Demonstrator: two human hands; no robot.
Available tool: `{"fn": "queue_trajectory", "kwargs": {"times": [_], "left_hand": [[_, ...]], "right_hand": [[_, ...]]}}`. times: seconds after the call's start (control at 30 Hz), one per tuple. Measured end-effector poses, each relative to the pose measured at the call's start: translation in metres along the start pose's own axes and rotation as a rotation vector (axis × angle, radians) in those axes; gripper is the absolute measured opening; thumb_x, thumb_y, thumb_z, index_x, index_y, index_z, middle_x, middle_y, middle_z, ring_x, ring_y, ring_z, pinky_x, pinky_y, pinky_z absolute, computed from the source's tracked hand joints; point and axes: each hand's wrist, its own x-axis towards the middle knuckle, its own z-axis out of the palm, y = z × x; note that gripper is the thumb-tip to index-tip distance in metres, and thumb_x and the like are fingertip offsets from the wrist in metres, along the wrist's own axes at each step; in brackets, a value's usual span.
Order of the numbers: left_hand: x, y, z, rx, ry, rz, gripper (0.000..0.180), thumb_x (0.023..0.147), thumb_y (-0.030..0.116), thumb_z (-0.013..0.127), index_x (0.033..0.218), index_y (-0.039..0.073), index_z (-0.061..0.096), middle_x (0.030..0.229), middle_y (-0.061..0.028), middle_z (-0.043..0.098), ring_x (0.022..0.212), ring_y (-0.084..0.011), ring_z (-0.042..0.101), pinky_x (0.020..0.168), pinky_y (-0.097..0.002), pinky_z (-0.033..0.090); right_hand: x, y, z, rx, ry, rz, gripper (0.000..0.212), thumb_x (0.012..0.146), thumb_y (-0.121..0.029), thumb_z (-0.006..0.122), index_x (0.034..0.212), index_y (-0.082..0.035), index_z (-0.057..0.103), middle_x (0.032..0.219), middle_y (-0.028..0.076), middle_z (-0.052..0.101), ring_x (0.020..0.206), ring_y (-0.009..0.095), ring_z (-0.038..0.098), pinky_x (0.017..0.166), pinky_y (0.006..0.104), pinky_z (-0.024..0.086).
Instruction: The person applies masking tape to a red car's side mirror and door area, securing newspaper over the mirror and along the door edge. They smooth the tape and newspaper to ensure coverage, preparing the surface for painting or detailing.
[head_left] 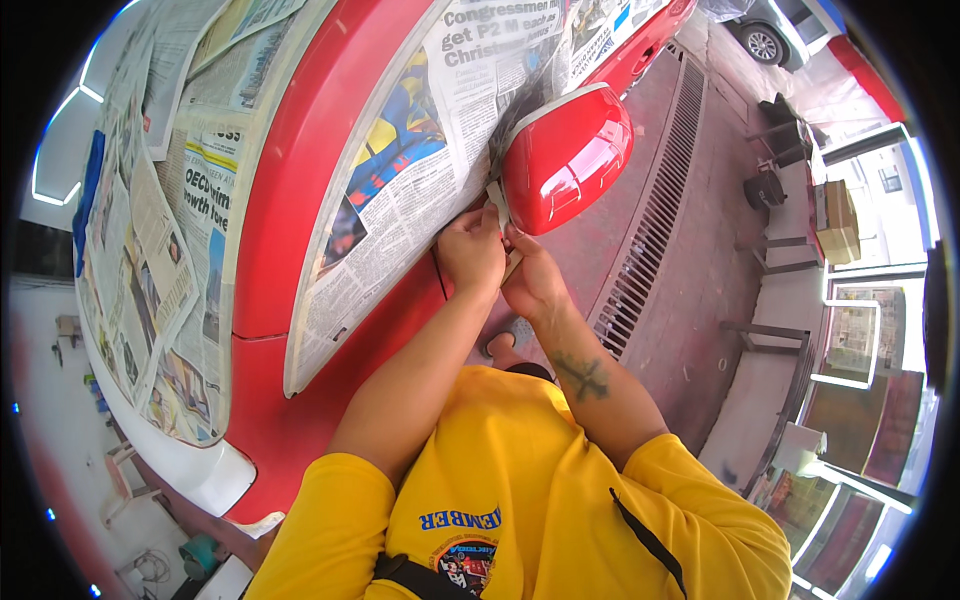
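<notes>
Both hands work close together at the lower edge of a glossy red car side mirror [570, 160]. My left hand [472, 248] is closed, with its fingertips pinching a pale strip of masking tape [497, 205] by the mirror's base. Just right of it, my right hand [533, 275] is closed too, thumb and fingers pressed at the mirror's lower tip. A tan bit of tape shows between the two hands, its far part hidden by the fingers. Newspaper [400, 190] covers the side window behind the mirror, its border taped down.
The red car body [262, 250] runs along my left, its windshield masked with more newspaper [200, 220]. A long floor grate [650, 215] lies to the right. Beyond it are a dark bucket [765, 190], cardboard boxes [836, 220] and wall-side benches. Another car's wheel [762, 44] shows far right.
</notes>
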Motion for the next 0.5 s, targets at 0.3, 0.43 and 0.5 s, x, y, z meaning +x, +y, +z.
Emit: {"fn": "queue_trajectory", "kwargs": {"times": [0.3,0.43,0.5], "left_hand": [[0.017,-0.024,0.002,0.091,0.056,0.119,0.033,0.101,0.027,0.074,0.103,-0.006,0.078,0.071,-0.0042,0.067,0.049,-0.0128,0.060,0.043,-0.0294,0.048],[0.019,-0.029,0.005,0.080,0.058,0.127,0.033,0.100,0.026,0.075,0.102,-0.006,0.078,0.069,-0.0050,0.067,0.048,-0.0137,0.060,0.042,-0.0302,0.047],[0.019,-0.029,0.005,0.073,0.057,0.124,0.032,0.100,0.026,0.075,0.101,-0.006,0.078,0.068,-0.0050,0.066,0.048,-0.0134,0.060,0.042,-0.0300,0.046]], "right_hand": [[0.001,0.002,0.000,0.050,-0.023,0.035,0.012,0.110,-0.019,0.062,0.117,-0.010,0.065,0.108,0.003,0.062,0.099,0.019,0.062,0.091,0.0380,0.053],[0.004,0.005,-0.004,0.052,-0.034,0.012,0.012,0.110,-0.020,0.062,0.116,-0.010,0.065,0.107,0.003,0.062,0.099,0.020,0.063,0.092,0.0387,0.054],[0.003,0.003,-0.005,0.056,-0.035,0.026,0.012,0.110,-0.020,0.061,0.116,-0.010,0.065,0.107,0.003,0.063,0.098,0.020,0.063,0.091,0.0388,0.054]]}}
